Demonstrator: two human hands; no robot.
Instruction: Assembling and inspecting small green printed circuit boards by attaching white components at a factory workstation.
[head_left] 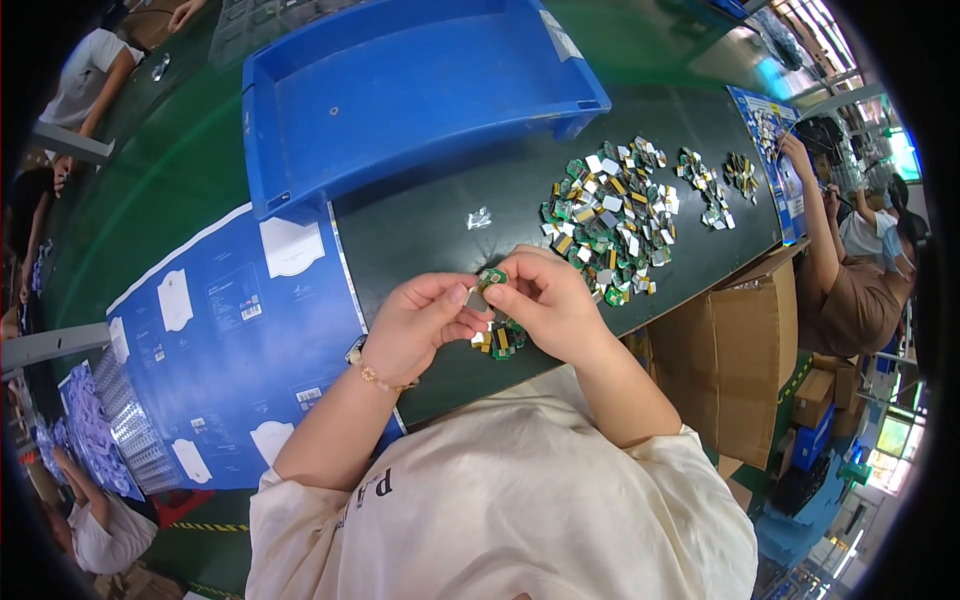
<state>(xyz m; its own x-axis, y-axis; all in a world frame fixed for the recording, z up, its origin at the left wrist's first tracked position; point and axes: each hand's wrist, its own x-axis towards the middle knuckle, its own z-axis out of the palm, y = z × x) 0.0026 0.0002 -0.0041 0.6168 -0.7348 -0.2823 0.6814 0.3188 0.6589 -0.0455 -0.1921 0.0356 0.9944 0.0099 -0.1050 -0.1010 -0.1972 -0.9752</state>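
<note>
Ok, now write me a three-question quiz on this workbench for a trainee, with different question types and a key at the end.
1. True or false: a bracelet circles the wrist of the left hand.

2. Multiple choice: what is held at the fingertips of the left hand and the right hand?
A. A cardboard box
B. A small green circuit board
C. A blue tray

3. Fill in the blank: the large pile of boards lies to the ____ of the two hands.

Key: 1. True. 2. B. 3. Right.
</note>
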